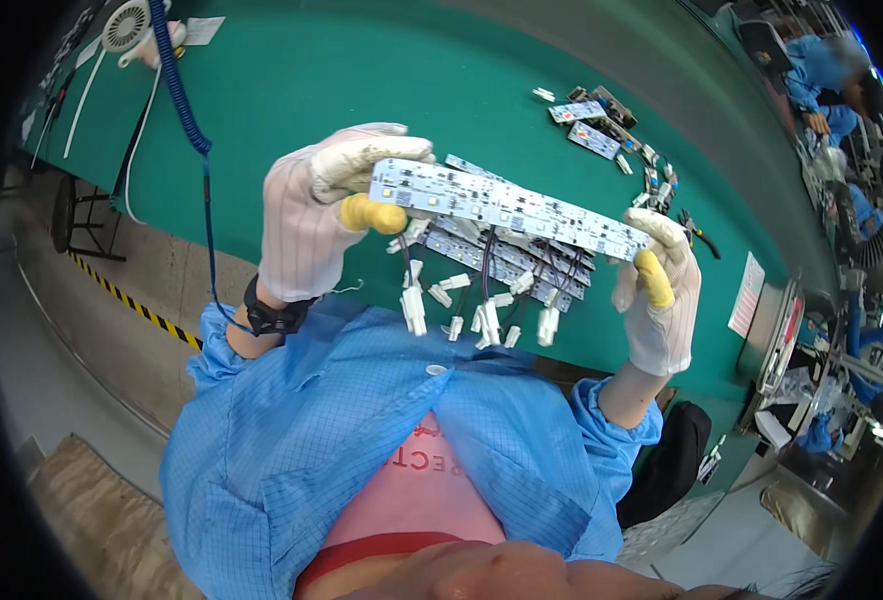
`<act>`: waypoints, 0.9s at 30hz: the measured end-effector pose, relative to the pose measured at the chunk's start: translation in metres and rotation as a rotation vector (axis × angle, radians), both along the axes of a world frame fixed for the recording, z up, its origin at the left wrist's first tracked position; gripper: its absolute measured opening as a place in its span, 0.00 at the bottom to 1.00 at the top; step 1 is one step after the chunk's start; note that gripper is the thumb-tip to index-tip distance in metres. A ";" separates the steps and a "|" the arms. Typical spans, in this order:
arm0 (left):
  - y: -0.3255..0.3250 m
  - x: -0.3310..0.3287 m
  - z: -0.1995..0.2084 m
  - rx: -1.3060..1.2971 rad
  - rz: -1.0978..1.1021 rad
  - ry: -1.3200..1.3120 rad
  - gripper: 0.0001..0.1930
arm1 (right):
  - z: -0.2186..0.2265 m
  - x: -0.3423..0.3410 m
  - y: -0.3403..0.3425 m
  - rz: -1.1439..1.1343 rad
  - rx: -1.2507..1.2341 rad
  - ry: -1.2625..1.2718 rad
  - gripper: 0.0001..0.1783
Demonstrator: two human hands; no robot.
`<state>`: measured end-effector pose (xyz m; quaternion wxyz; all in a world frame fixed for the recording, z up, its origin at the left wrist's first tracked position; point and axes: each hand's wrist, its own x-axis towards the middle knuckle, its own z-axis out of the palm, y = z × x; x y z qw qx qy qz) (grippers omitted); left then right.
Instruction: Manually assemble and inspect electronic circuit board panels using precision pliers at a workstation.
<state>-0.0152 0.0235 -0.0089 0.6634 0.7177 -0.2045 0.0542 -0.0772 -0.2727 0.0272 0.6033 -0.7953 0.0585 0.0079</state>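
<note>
Right, the left hand pinches the left end of a long white circuit board between thumb and fingers, and the right hand pinches its right end, so it spans the gap over the green table. Behind and nearer lie more board strips with wires and white connectors; to the far right sit small boards and, nearer, pliers

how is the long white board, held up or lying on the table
Held up: the left hand and right hand pinch the long board at its ends, above the stacked boards.
</note>
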 end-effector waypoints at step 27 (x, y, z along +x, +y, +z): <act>0.005 0.010 -0.026 0.102 0.066 -0.002 0.16 | -0.014 0.003 -0.001 0.050 0.102 0.030 0.22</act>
